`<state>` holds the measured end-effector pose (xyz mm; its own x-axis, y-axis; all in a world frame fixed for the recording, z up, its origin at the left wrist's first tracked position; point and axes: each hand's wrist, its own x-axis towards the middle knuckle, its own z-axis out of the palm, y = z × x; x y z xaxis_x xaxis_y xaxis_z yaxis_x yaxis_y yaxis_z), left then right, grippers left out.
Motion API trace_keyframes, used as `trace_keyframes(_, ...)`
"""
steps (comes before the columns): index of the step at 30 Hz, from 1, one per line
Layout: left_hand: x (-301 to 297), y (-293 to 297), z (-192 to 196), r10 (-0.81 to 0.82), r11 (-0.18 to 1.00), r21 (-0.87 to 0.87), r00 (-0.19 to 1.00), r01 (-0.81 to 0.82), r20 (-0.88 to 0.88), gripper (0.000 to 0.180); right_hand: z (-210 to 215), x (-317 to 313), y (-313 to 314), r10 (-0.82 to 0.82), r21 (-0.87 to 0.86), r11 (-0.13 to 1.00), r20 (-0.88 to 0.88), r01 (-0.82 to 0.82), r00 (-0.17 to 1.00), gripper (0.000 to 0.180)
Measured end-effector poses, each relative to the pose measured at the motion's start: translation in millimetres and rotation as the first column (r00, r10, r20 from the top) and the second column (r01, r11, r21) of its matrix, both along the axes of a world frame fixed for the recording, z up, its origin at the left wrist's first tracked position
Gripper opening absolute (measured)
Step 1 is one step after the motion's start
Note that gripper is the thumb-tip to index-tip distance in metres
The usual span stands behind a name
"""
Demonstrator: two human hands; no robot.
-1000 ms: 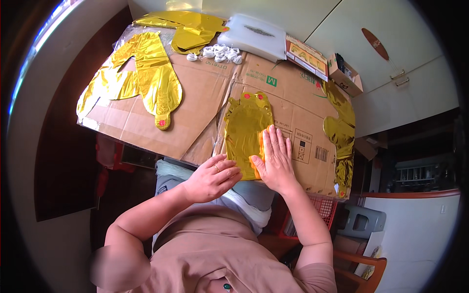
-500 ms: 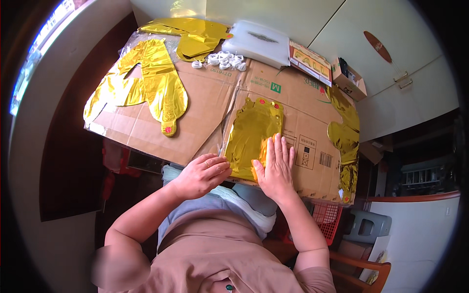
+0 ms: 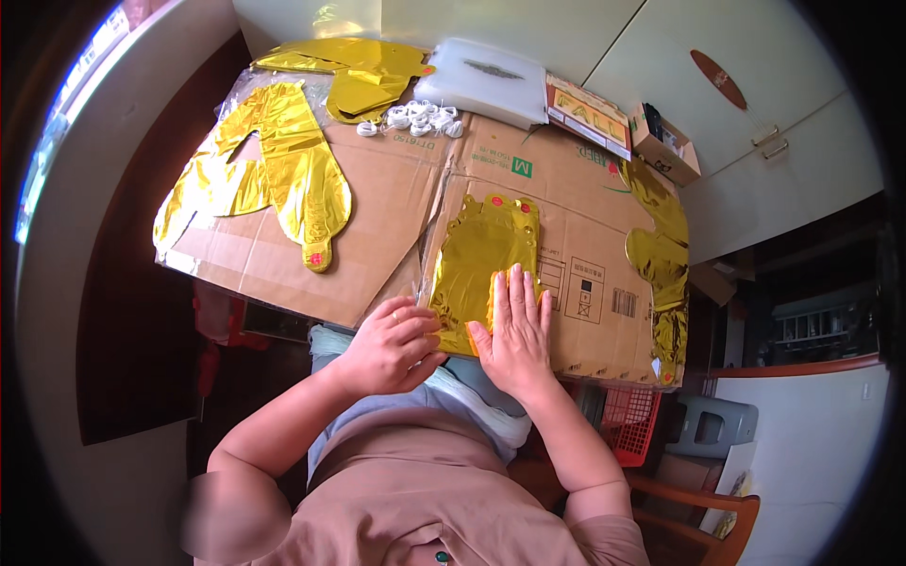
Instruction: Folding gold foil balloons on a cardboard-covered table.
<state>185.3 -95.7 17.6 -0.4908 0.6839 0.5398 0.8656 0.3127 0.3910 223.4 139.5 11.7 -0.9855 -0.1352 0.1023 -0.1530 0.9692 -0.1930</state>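
A gold foil balloon (image 3: 481, 255), folded into a narrow shape, lies flat on the cardboard in front of me. Its far end has small tabs with red marks. My right hand (image 3: 514, 330) is laid flat along its near right edge, fingers straight and thumb out; the foil beside the palm looks orange. At the near left corner, my left hand (image 3: 396, 344) has its fingers curled in against the foil's edge. Whether anything is pinched there is hidden.
Cardboard (image 3: 377, 226) covers the table. Other gold balloons lie at the left (image 3: 293, 160), far left (image 3: 368, 85) and right edge (image 3: 656, 245). White ribbon coils (image 3: 420, 118), a translucent case (image 3: 481, 80), a flat box (image 3: 587, 115) and a small open carton (image 3: 665, 146) line the back.
My right hand has slid slightly left and nearer along the balloon's edge. The left hand stays at the corner. The whole view has shifted a little.
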Motion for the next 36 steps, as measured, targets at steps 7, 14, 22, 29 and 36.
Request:
trace_keyframes(7, -37.1, 35.0, -7.0, 0.107, 0.976, -0.187, 0.994, -0.111, -0.032, 0.052, -1.3, -0.7, -0.4, 0.003, 0.000, 1.000, 0.019, -0.003, 1.000, 0.083)
trace_keyframes(14, -37.5, 25.1, -5.6, 0.105, 0.925, -0.359, 0.991, -0.127, -0.080, 0.068, 2.5, -0.5, 21.8, -0.004, -0.338, 0.940, -0.140, -0.044, 0.990, 0.071)
trace_keyframes(22, -34.9, 26.7, 7.1, 0.107, 0.953, -0.290, 0.992, -0.084, 0.065, 0.066, 24.8, -4.2, 70.6, -0.389, -0.663, 0.639, 0.157, 0.389, 0.908, 0.022)
trace_keyframes(29, -23.3, 44.3, 5.0, 0.029, 0.972, -0.233, 0.991, 0.003, 0.132, 0.072, 41.7, -33.4, 83.2, -0.111, -0.678, 0.500, 0.567, 0.539, 0.816, 0.022)
trace_keyframes(36, -20.9, 47.7, -6.5, 0.090, 0.947, -0.314, 0.994, -0.067, 0.061, 0.076, 41.0, -51.9, 81.2, 0.007, -0.658, 0.545, 0.623, 0.520, 0.782, 0.017)
